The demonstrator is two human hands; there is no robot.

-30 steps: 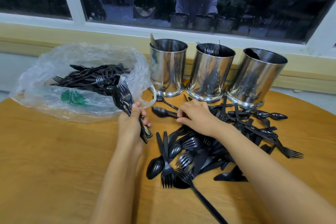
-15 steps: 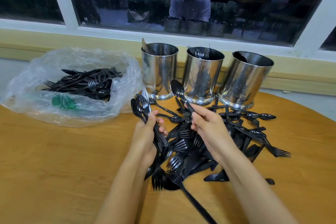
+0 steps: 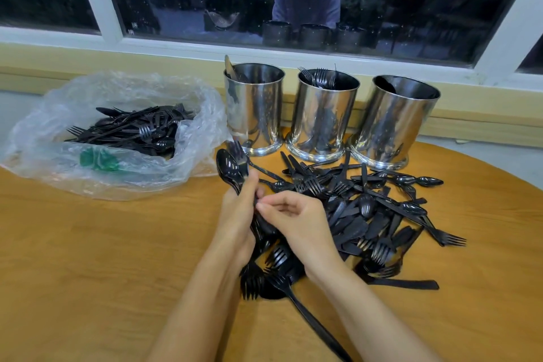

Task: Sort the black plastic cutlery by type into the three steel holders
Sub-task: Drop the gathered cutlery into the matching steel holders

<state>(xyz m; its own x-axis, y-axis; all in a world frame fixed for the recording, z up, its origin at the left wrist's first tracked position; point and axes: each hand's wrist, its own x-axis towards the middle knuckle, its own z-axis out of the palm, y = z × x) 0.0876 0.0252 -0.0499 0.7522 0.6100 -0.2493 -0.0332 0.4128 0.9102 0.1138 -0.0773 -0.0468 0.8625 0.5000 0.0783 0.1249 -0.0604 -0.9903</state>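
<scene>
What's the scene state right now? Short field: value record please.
left grip: holds a bundle of spoons and forks, heads up
right grip: fingers curled, fingertips at the bundle's handles; pinch unclear
left holder: one piece sticks out
middle holder: forks
right holder: dark piece inside, type unclear
pile: mixed cutlery loose on table, in front of holders
bag: clear plastic, more cutlery inside, left of holders

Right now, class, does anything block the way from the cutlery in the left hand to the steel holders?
Nothing visible does: the left hand holds its cutlery bundle just short of the open-topped steel holders.
</scene>
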